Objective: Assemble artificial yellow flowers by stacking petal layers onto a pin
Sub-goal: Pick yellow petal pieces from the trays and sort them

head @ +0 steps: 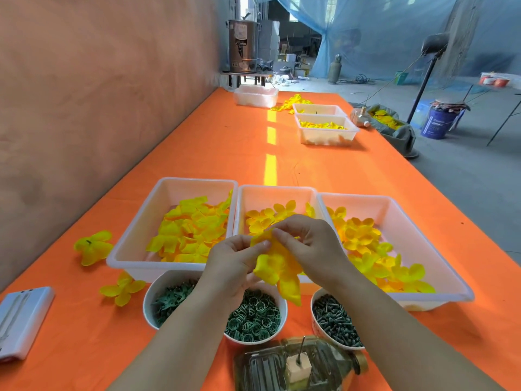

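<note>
Both hands work mid-air above the near bowls; left hand (235,265) and right hand (307,244) pinch yellow petal layers (277,270); fabric looks light, floppy; best held near centre hole; pin (301,349) waits nearer.

The desk (197,153) is covered in matt orange cloth, smooth apart from a few faint creases. The near trays (132,241) are milky white plastic, half translucent with a soft sheen. The petal layer (277,266) above the bowls (163,280) is yellow cloth, matt and slightly crinkled, like the loose petals in the trays. The bowls are white, smooth and glossy. The rings (253,320) and stems (335,320) inside them are dull dark green plastic. The bottle (259,365) lying at the near edge is clear, glossy plastic. On it sits a pale matt block (298,368) holding a thin grey metal pin (301,348). The far pot (244,46) is shiny steel. The wall (98,94) is rough, matt brown.
</note>
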